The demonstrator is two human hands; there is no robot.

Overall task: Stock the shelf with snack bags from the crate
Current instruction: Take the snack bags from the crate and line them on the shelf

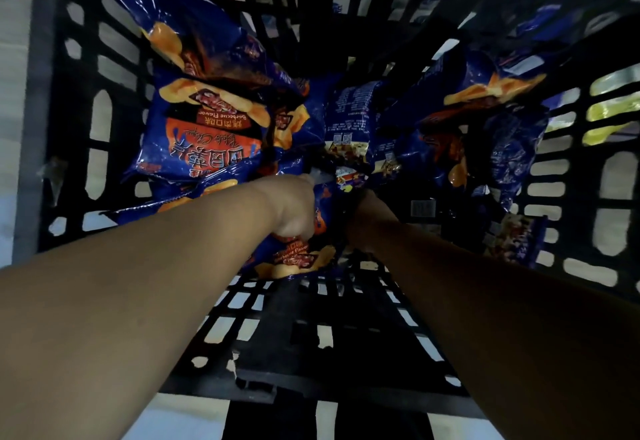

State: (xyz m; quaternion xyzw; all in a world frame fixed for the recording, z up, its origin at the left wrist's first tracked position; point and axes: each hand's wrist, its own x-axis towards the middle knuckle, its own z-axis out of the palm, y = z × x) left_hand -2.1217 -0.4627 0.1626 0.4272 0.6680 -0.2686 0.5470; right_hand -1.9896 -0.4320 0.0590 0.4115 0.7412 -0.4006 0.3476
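I look straight down into a deep black slatted crate [86, 100] holding several blue barbecue-flavour chip bags. Both my arms reach into it. My left hand [294, 207] is closed on the top edge of a blue chip bag [294, 259] lying near the crate's front wall. My right hand [367, 218] is beside it, on the same bag's right side; its fingers are hidden in shadow behind the bag. A large bag [207, 128] lies face up at the left, another bag [485, 100] leans at the right, and one [356, 117] shows its back in the middle.
The crate's near wall [311, 335] rises below my arms. Pale floor [14, 128] shows outside the crate at the left and through the slots. A small packet [519, 238] lies at the crate's right side.
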